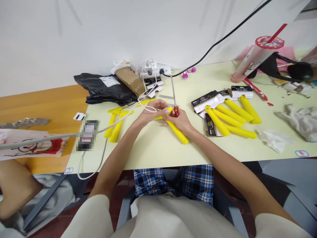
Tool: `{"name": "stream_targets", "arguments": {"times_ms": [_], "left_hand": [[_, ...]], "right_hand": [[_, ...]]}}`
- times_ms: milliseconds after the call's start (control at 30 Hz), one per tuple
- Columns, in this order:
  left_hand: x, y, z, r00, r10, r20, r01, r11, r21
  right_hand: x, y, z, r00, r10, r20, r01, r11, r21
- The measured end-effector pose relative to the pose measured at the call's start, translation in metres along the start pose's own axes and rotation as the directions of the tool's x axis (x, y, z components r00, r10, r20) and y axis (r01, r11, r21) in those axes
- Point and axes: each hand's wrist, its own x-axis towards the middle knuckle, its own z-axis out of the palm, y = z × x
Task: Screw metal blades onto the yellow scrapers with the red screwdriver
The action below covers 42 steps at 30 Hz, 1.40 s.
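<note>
Near the middle of the table (153, 152), my left hand (152, 114) is closed around the head end of a yellow plastic-handled tool (178, 133), whose handle slants down to the right. My right hand (182, 120) has its fingers at the joint of the same tool. It also grips a screwdriver (176, 111) with a red handle, its metal shank pointing away toward the wall. My fingers partly hide the tool's head. Left of my hands lie T-shaped yellow tools (116, 127). Flat metal strips (166, 97) rest just beyond my hands.
Several yellow handles (229, 114) lie on black packaging cards (206, 100) at right. Behind stand a tall cup (255, 59) and a power strip (165, 70). A black bag (106, 87) and phone (87, 135) are at left. A white cable (61, 136) crosses in front. Another person's limb (17, 188) shows lower left.
</note>
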Motion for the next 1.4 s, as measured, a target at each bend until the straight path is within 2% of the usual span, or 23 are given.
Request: {"name": "stream_targets", "arguments": {"times_ms": [100,200,267,333,433,567,667,800,1000,1067,1167,1267,1400], "left_hand": [[-0.001,0.002,-0.001,0.997,-0.081,-0.018,0.080,0.995,-0.067],[-0.002,-0.003,-0.002,0.994,-0.108,-0.013,0.105,0.987,-0.119],[-0.003,-0.007,-0.002,0.996,-0.086,-0.035,0.080,0.985,-0.150],[-0.004,-0.011,0.000,0.992,-0.045,-0.119,0.023,0.983,-0.183],[-0.005,-0.015,0.005,0.967,-0.010,-0.256,-0.049,0.973,-0.225],[-0.006,-0.016,0.014,0.939,0.037,-0.343,-0.117,0.970,-0.214],[-0.007,-0.017,0.020,0.922,0.078,-0.380,-0.146,0.977,-0.153],[-0.007,-0.021,0.022,0.904,0.098,-0.417,-0.127,0.991,-0.044],[-0.012,-0.022,0.019,0.900,0.176,-0.398,-0.143,0.983,0.113],[-0.015,-0.019,0.022,0.870,0.283,-0.403,-0.175,0.943,0.284],[-0.019,-0.016,0.035,0.811,0.460,-0.360,-0.208,0.804,0.557],[-0.023,-0.014,0.055,0.821,0.504,-0.267,-0.208,0.700,0.683],[-0.025,-0.008,0.078,0.852,0.470,-0.232,-0.166,0.661,0.732]], "right_hand": [[-0.003,-0.001,0.001,1.000,-0.018,-0.012,0.018,0.999,-0.044],[-0.002,-0.002,0.002,1.000,-0.021,-0.013,0.021,0.999,-0.049],[-0.001,-0.004,0.001,0.999,-0.031,-0.021,0.031,0.999,-0.014],[0.000,-0.006,-0.001,0.998,-0.047,-0.042,0.048,0.998,0.028],[0.001,-0.011,-0.004,0.995,-0.075,-0.061,0.081,0.993,0.088],[0.002,-0.017,-0.007,0.993,-0.086,-0.078,0.097,0.985,0.143],[0.003,-0.017,-0.007,0.992,-0.074,-0.104,0.089,0.985,0.147],[0.004,-0.015,-0.007,0.992,-0.078,-0.096,0.090,0.988,0.128],[0.005,-0.016,-0.006,0.998,-0.005,-0.056,0.014,0.987,0.160],[0.006,-0.015,-0.006,0.999,0.000,-0.053,0.009,0.985,0.172],[0.008,-0.011,-0.006,0.995,-0.035,-0.093,0.052,0.981,0.188],[0.010,-0.010,-0.006,0.981,-0.068,-0.183,0.106,0.972,0.208],[0.010,-0.012,-0.006,0.964,-0.117,-0.238,0.174,0.957,0.232]]}}
